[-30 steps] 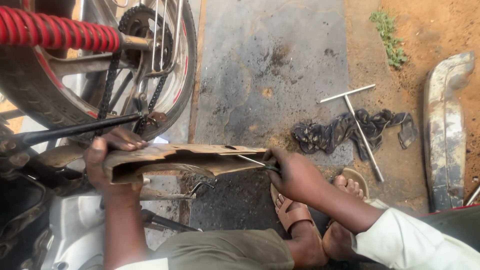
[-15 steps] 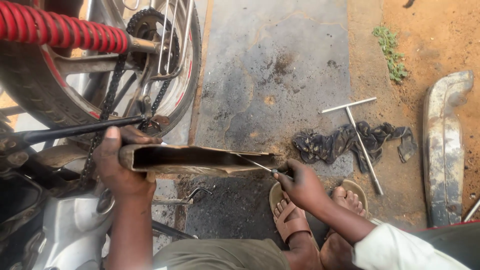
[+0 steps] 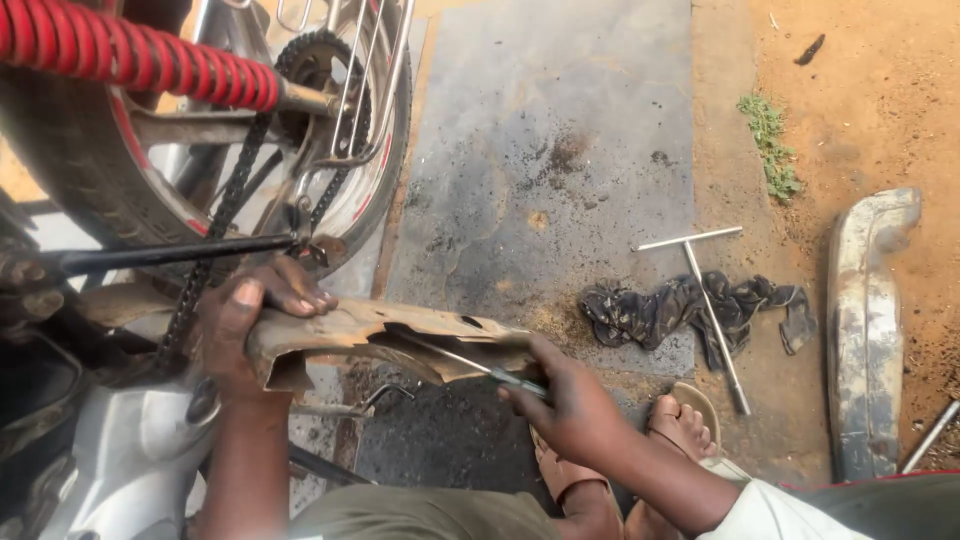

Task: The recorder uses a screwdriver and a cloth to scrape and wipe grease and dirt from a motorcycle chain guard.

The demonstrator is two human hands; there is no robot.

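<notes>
Hands working beside a motorcycle rear wheel [image 3: 150, 190], left hand [image 3: 240, 335] gripping a rusty chain guard [image 3: 390, 335] held level above the oily ground, right hand [image 3: 560, 400] fingers clamping a screwdriver [image 3: 470, 365] poking inside it, T-handle wrench [image 3: 705, 290] lying across a dirty rag [image 3: 660, 310] nearby.
</notes>
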